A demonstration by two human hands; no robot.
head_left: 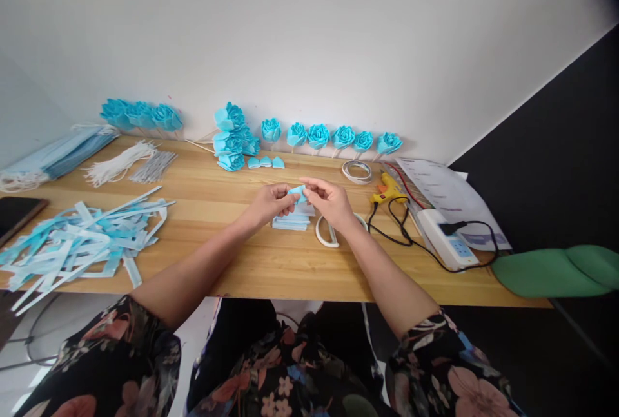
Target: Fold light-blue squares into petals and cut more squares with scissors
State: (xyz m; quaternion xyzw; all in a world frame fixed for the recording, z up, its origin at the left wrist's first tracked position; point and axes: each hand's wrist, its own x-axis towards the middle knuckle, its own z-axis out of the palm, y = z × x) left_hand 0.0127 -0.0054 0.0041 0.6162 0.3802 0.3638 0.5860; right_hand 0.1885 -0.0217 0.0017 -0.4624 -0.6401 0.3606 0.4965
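Note:
My left hand and my right hand meet above the middle of the wooden table. Together they pinch a small light-blue piece of mask fabric between their fingertips. Just below the hands lies a small stack of cut blue fabric pieces. A white tape roll lies by my right wrist. Three folded blue petals rest farther back on the table.
Finished blue fabric roses line the wall, with more at the left. Blue scrap strips, white ear loops and stacked masks lie left. A yellow glue gun, power strip, papers and a green cushion are right.

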